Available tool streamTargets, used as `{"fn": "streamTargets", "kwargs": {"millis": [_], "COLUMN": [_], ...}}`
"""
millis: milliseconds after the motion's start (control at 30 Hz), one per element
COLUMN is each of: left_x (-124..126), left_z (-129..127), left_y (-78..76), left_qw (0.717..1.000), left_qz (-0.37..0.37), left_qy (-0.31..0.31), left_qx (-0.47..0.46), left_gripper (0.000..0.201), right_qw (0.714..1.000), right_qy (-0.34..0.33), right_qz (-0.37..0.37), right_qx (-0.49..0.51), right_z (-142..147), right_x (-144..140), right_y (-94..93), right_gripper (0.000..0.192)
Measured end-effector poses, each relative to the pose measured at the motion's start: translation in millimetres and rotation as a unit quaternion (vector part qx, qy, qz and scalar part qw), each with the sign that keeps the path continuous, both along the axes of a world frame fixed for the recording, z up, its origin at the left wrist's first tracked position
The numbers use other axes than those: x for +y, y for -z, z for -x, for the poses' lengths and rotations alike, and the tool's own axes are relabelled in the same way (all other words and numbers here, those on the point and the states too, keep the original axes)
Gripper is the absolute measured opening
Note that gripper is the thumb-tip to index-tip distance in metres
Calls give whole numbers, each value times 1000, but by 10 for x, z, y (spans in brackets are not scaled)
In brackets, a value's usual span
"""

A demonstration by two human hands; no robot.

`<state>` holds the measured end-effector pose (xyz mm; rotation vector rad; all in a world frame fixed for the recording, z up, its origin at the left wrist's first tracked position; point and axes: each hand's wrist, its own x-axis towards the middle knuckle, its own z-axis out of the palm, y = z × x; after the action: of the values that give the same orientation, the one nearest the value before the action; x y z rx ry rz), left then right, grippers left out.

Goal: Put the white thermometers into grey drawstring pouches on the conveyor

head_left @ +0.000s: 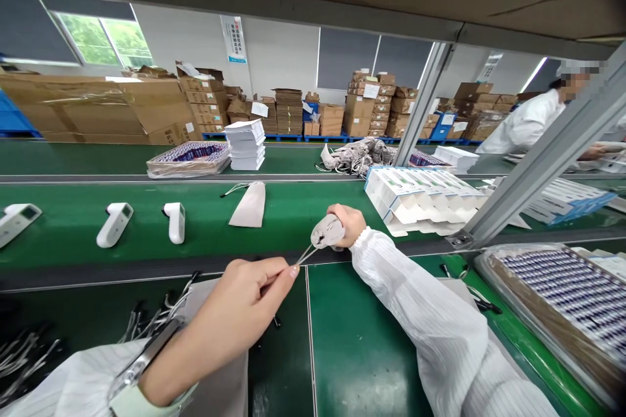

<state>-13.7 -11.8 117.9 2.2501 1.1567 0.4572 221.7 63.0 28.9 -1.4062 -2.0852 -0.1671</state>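
Note:
My right hand (348, 224) grips a small grey cloth pouch (327, 232) at its gathered mouth, above the near edge of the green belt (73, 225). My left hand (244, 309) pinches the pouch's drawstring (306, 253), which runs taut between the two hands. A flat empty pouch (250, 204) with a cord lies on the belt behind. Three white handheld thermometer-like devices (114, 224) (175, 221) (14, 221) lie on the belt to the left.
White cartons (420, 199) are stacked on the belt at right beside a slanted metal post (538, 172). A tray of small items (572, 293) sits at near right. More pouches lie at near left (29, 352). A co-worker in white (533, 120) stands far right. Cardboard boxes (98, 111) line the back.

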Motion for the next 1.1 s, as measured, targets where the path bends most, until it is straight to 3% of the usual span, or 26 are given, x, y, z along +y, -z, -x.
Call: {"fn": "streamTargets", "kwargs": {"millis": [67,133,200,267,333,433,600,667,733,833,967,1033,1100], "left_x": [13,80,198,347,491,612,495,420,370,324,254,229,226], "left_z": [52,160,307,450,549,574,323,173,37,-87,-68,-25,10], "left_y": [-25,-45,-24,56,168,291,411,550,725,896,786,678,618], "left_qw": [999,994,984,967,945,935,968,981,985,974,968,969,974], "left_qz": [-22,-54,-67,-37,31,94,50,-7,-84,-197,-235,-226,-203], "left_qy": [10,22,26,9,-3,27,104,140,135,105,68,55,51], "left_qx": [36,88,163,252,326,340,225,137,69,40,63,86,85], "left_gripper": [39,32,30,58,70,60,50,50,51,54,36,26,22], "right_qw": [999,989,949,896,874,881,891,914,947,981,978,964,957], "right_qy": [31,128,279,393,422,403,422,392,313,147,-70,-110,-104], "right_qz": [17,51,107,170,216,236,162,100,63,94,193,239,270], "right_qx": [5,46,97,117,104,81,36,18,30,83,19,-26,-35], "right_z": [-34,-123,-268,-433,-566,-631,-442,-307,-122,302,1112,1527,1877], "right_x": [27,80,157,240,306,340,261,222,209,285,591,794,989], "right_y": [-18,-43,-33,31,136,281,246,153,55,-64,-172,-191,-167], "right_gripper": [43,46,50,56,58,54,53,50,46,44,46,47,46]}}
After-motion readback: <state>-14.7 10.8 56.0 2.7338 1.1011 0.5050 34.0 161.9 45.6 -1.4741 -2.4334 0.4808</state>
